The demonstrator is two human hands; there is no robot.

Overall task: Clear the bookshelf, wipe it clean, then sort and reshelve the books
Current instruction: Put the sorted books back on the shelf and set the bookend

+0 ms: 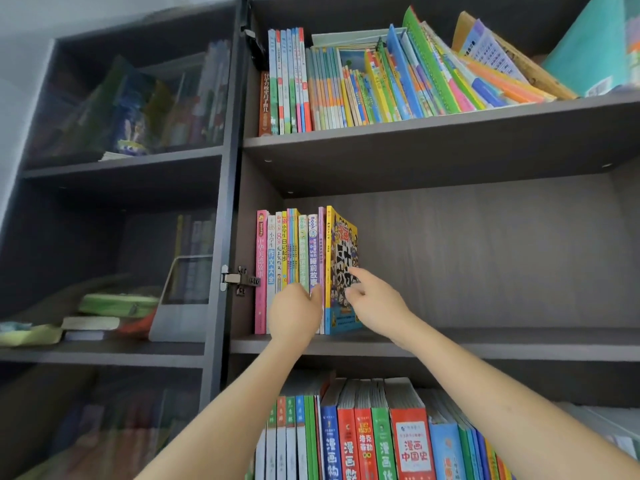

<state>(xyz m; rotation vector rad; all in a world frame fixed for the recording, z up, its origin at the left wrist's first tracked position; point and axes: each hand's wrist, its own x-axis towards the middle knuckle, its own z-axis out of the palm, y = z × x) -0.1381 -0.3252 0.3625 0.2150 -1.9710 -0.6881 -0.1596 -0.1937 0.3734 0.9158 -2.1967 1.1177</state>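
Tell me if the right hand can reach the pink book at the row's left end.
Probably not directly: the left hand sits in front of the row, between the right hand and the pink book, blocking a straight path.

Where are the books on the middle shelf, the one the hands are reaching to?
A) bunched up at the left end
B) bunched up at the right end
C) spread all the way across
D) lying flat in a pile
A: the upright books stand packed against the left wall of the middle shelf, and the row ends at the yellow comic book, which the right hand touches.
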